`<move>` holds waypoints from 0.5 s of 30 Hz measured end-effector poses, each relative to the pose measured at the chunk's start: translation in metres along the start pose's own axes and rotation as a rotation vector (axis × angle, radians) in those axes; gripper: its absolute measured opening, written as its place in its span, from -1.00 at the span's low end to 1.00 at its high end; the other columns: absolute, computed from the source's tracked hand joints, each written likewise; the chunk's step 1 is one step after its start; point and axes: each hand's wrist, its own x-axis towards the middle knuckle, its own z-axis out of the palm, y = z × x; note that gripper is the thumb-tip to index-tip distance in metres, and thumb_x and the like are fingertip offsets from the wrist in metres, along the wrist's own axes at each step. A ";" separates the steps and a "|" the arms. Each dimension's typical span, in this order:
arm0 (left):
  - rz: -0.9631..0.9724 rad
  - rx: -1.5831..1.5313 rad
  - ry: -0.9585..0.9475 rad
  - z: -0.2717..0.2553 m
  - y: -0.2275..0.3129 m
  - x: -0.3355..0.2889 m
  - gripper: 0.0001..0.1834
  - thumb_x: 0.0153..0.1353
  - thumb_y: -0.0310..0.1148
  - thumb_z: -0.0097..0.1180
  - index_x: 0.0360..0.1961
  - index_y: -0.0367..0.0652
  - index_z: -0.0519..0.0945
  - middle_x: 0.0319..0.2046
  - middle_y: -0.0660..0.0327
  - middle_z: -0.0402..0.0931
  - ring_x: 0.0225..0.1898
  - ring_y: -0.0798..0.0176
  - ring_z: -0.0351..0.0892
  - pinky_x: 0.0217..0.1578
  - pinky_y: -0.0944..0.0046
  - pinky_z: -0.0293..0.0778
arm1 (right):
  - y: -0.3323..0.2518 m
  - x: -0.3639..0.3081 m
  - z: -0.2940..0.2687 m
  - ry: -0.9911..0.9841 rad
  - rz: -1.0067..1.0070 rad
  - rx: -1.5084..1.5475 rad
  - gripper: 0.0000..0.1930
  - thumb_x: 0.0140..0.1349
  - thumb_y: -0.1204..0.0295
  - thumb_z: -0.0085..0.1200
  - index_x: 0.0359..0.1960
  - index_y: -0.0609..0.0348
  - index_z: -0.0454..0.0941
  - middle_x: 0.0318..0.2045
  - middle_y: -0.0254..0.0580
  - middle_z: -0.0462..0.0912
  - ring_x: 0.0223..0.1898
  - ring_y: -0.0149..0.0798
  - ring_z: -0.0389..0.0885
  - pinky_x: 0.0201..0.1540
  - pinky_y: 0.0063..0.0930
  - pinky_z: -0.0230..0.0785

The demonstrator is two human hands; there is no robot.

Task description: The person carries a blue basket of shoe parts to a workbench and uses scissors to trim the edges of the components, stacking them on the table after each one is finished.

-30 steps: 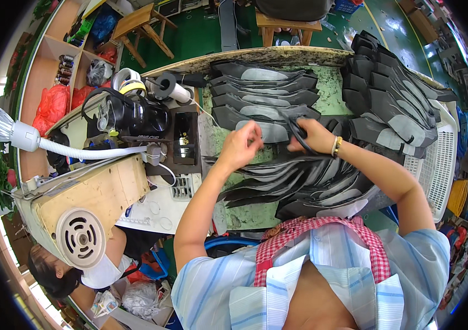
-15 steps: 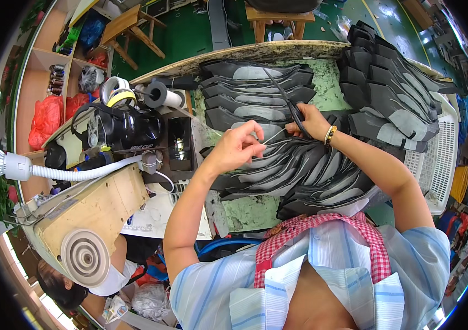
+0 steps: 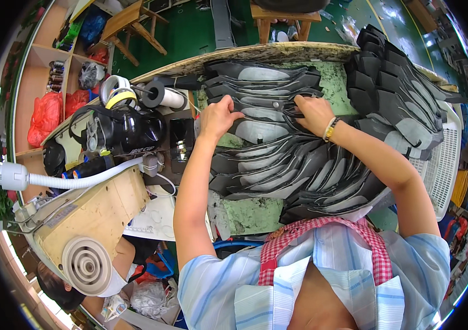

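Note:
Rows of black, curved panels with grey patches [image 3: 253, 131] overlap in front of me. Over their left ends my left hand [image 3: 218, 116] is closed in a pinch; what lies between its fingertips is too small to make out. My right hand [image 3: 315, 116] is wrapped round the handles of dark scissors [image 3: 276, 104]. Their round pivot shows, and they lie across the panels, pointing left towards my left hand. The handles are mostly covered by my fingers. A second group of overlapping panels [image 3: 283, 165] lies nearer to me, below both hands.
Stacked black panels [image 3: 393, 82] rise at the right, beside a white plastic basket [image 3: 442, 165]. On the left stand a black sewing machine [image 3: 129, 129], a thread spool [image 3: 170, 98], a phone [image 3: 181, 140] and a flexible lamp [image 3: 80, 181]. Another person [image 3: 58, 286] is at lower left.
My left hand has moved left and up, away from the middle panels. The scissors have swung from pointing up and away to lying nearly level across the panels.

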 end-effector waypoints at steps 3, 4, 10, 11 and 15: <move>0.087 0.225 0.144 -0.008 -0.012 -0.011 -0.61 -0.12 -0.19 0.39 -0.42 -0.11 0.42 -0.70 0.21 0.48 -0.56 0.08 0.55 -0.55 0.17 0.36 | -0.030 0.000 -0.038 -0.152 -0.041 -0.044 -0.42 -0.09 -0.03 0.27 -0.29 0.25 0.41 -0.38 0.01 0.61 -0.29 0.03 0.62 -0.22 -0.16 0.45; 0.084 0.229 0.104 -0.019 -0.010 -0.012 -0.62 -0.11 -0.20 0.38 -0.42 -0.11 0.42 -0.69 0.21 0.49 -0.55 0.08 0.56 -0.54 0.17 0.37 | -0.038 0.000 -0.049 -0.183 -0.088 -0.162 -0.26 -0.09 -0.23 0.16 -0.24 0.33 0.43 -0.31 0.06 0.60 -0.23 0.02 0.62 -0.16 -0.21 0.46; 0.116 0.151 -0.010 -0.060 0.003 -0.028 -0.78 0.04 -0.42 0.17 -0.29 -0.10 0.41 -0.55 0.15 0.59 -0.44 0.02 0.60 -0.42 0.12 0.44 | -0.078 0.037 -0.063 -0.441 -0.145 -0.385 -0.09 -0.06 -0.39 -0.01 -0.14 0.40 0.49 -0.24 0.06 0.63 -0.16 -0.05 0.62 -0.10 -0.31 0.45; 0.160 0.135 -0.003 -0.058 0.005 -0.029 -0.79 0.05 -0.46 0.15 -0.29 -0.11 0.40 -0.54 0.15 0.59 -0.41 0.01 0.61 -0.40 0.12 0.45 | -0.083 0.042 -0.064 -0.496 -0.146 -0.395 -0.12 -0.05 -0.39 -0.01 -0.18 0.36 0.53 -0.24 0.07 0.63 -0.15 -0.05 0.62 -0.10 -0.31 0.44; 0.141 0.125 0.092 -0.044 0.014 -0.043 -0.80 0.06 -0.50 0.14 -0.30 -0.12 0.40 -0.53 0.13 0.60 -0.43 0.08 0.63 -0.41 0.15 0.46 | -0.072 0.048 -0.057 -0.445 -0.187 -0.280 -0.22 -0.05 -0.37 0.00 -0.37 0.26 0.64 -0.33 0.07 0.65 -0.22 0.04 0.63 -0.14 -0.24 0.47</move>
